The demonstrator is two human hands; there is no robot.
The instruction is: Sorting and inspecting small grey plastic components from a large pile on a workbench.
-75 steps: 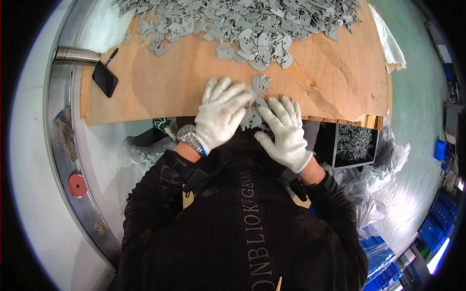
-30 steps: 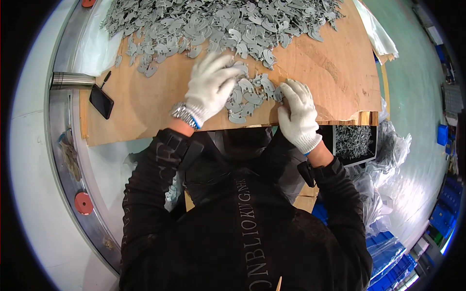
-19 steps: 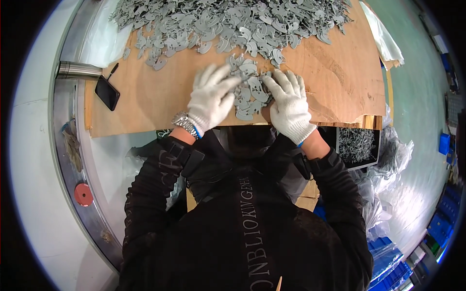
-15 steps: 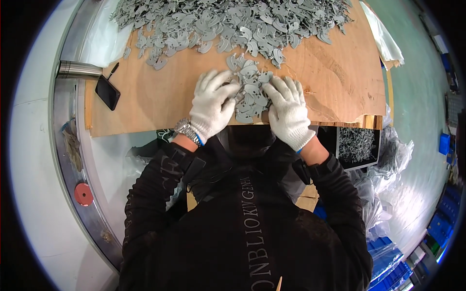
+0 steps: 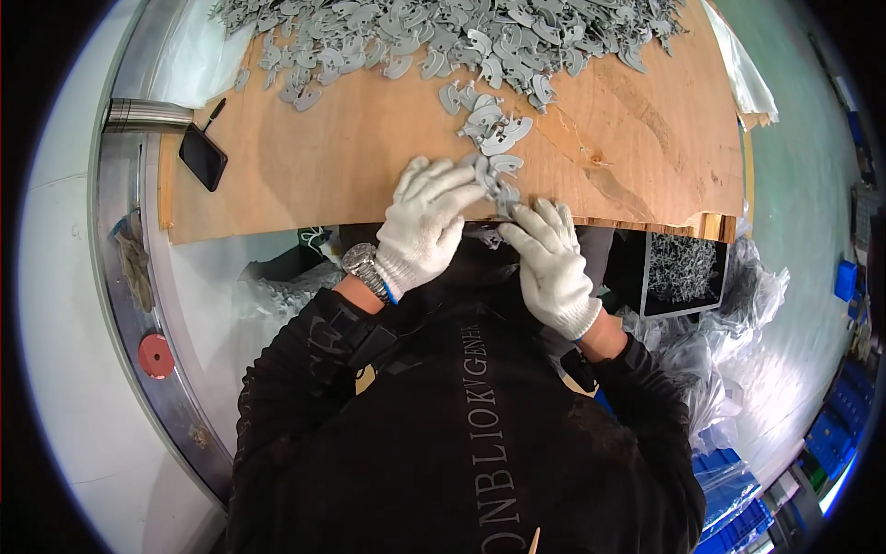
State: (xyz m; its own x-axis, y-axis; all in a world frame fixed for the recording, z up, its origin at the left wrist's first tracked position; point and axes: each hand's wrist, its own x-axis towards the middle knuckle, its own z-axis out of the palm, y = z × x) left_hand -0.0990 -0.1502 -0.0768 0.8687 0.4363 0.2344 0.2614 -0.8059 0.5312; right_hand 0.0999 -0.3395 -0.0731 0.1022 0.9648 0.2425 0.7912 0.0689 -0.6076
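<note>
Flat, curved grey parts, each with a small notched end, form a narrow trail down the wooden board to its front edge. My left hand, in a white knit glove, lies along the left of the trail, fingers stretched and their tips touching a few parts. To the right, my right hand, gloved alike, is at the board's front edge with its fingers extended and fingertips beside the lowest parts. Neither hand is closed round anything. A few blurred grey parts show just below the edge between the hands.
A large heap of the same grey parts covers the far side of the wooden board. At the left lies a black phone near a metal cylinder. A bin of thin metal pieces stands below the right edge.
Both hands have drawn toward me, the right one now past the board's front edge. Far fewer grey parts lie between them, and some appear below the edge.
</note>
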